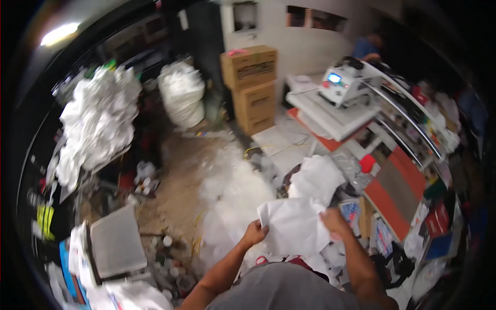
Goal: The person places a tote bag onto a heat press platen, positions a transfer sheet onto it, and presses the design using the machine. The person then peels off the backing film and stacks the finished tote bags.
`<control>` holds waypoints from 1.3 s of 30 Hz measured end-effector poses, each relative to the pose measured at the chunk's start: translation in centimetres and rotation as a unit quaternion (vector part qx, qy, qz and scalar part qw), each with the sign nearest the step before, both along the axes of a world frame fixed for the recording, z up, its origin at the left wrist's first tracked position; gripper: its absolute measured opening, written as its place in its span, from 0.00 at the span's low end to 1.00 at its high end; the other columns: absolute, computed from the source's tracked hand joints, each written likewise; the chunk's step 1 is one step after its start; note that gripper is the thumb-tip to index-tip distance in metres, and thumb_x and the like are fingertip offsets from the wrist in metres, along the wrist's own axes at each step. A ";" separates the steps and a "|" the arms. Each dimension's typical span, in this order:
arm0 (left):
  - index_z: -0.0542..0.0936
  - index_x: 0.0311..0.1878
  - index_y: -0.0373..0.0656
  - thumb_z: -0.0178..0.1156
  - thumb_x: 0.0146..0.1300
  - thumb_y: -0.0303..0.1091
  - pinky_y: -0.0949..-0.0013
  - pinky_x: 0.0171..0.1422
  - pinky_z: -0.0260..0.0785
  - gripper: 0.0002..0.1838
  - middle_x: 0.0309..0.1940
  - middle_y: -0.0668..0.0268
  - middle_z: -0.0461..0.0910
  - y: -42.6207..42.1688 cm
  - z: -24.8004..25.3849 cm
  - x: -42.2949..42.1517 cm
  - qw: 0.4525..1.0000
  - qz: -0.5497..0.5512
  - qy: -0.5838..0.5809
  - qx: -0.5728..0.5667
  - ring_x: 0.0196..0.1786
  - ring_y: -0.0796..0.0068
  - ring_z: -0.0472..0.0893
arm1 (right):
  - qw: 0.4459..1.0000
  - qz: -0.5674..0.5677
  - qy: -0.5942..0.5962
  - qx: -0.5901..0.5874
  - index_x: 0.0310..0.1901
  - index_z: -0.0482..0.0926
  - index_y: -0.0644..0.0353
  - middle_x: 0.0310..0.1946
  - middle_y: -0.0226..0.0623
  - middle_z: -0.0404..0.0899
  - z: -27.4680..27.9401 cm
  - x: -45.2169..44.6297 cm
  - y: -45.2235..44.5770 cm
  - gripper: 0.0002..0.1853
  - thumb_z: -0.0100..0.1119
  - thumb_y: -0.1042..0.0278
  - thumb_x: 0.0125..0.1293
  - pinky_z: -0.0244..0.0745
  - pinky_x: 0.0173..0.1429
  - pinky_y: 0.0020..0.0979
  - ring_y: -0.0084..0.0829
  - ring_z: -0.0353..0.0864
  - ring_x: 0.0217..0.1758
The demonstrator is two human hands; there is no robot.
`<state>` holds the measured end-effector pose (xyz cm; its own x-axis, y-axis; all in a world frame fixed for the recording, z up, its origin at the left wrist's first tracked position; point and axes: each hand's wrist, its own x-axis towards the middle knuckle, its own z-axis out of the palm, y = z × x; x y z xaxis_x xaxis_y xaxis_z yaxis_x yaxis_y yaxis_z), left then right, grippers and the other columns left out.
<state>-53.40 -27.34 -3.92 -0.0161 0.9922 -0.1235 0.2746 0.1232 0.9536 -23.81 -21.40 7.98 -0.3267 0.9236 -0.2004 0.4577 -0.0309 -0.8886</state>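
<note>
A white sheet [293,227], either cloth or paper, is stretched out in front of my body between my two hands. My left hand [254,233] grips its left edge, thumb on top. At the opposite edge my right hand [335,222] is closed on the sheet, somewhat smeared by motion. Just beyond it lies another white piece [316,180], partly overlapped by the held one. A pale, crumpled heap [232,181] covers the floor to the left of the sheet.
A heat press [338,88] with a lit display stands at the upper right, near an orange-edged board [397,194]. Stacked cartons [256,106], a full white sack [182,95] and a large white cloth pile [101,119] stand further back. Another person [367,47] is behind the press.
</note>
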 end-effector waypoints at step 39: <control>0.74 0.64 0.45 0.56 0.58 0.34 0.51 0.54 0.74 0.28 0.45 0.43 0.81 33.7 0.2 62.4 0.842 -0.384 0.243 0.291 0.48 0.44 0.82 | 0.789 -0.491 -0.295 0.221 0.51 0.82 0.58 0.39 0.50 0.83 -11.0 56.6 4.1 0.17 0.55 0.72 0.59 0.76 0.49 0.44 0.50 0.82 0.40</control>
